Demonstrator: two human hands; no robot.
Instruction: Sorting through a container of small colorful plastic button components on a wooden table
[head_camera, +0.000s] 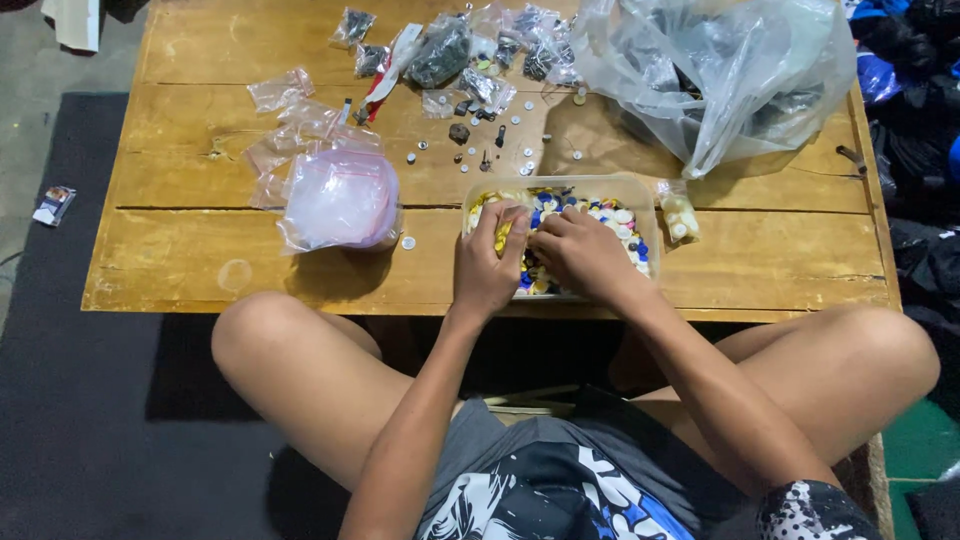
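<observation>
Both my hands reach into a clear plastic tub (640, 190) full of mixed buttons (622, 216), yellow, white and blue. My left hand (487, 262) rests over the tub's left side, fingers curled, with something yellow pinched at its fingertips. My right hand (583, 252) lies over the tub's middle, fingers bent down among the buttons. The two hands touch at the fingertips. What the right hand's fingers hold is hidden.
The low wooden table (200, 260) carries a bulging zip bag (340, 198), empty small zip bags (282, 90), a small bag of pale buttons (680, 215), loose buttons (470, 150), filled bags at the back (440, 50) and a large clear plastic sack (715, 70). My crossed knees sit under the front edge.
</observation>
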